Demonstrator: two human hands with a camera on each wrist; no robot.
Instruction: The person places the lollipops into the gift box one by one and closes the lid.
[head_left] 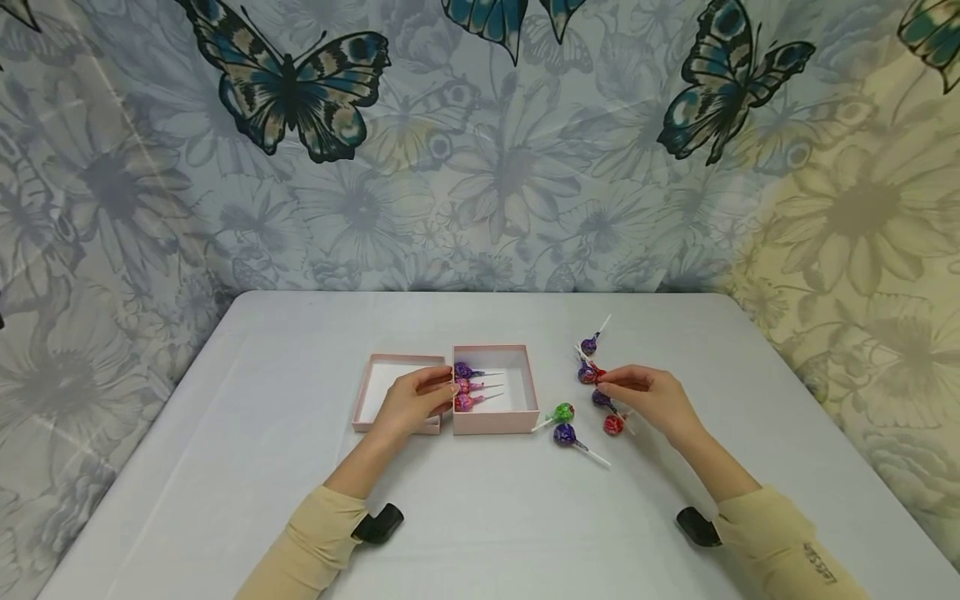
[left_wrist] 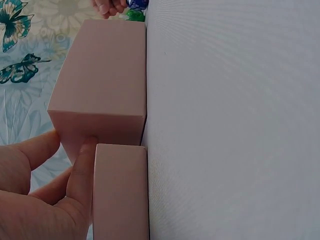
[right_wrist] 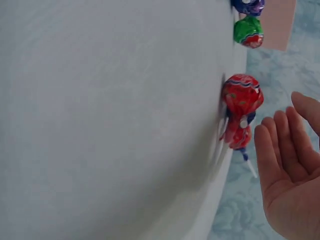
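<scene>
The left hand (head_left: pixel 416 400) rests its fingers on the left wall of an open pink box (head_left: pixel 495 423); in the left wrist view a fingertip presses that wall. Inside the box, a purple lollipop (head_left: pixel 463 370) and two pink lollipops (head_left: pixel 467 402) lie along that side, sticks to the right. Above the loose lollipops hovers the right hand (head_left: pixel 651 398), thumb and fingers parted in the right wrist view. Its fingertips overlap a red lollipop (head_left: pixel 597 375) in the head view. Close by lie a purple lollipop (head_left: pixel 601 398) and another red lollipop (right_wrist: pixel 242 95).
The shallow pink lid (head_left: pixel 408 360) lies left of the box, partly behind the left hand. A green lollipop (head_left: pixel 563 412) and a blue lollipop (head_left: pixel 565 434) lie right of the box. Farther back is another purple lollipop (head_left: pixel 588 345). All stand on a white table (head_left: pixel 480 517).
</scene>
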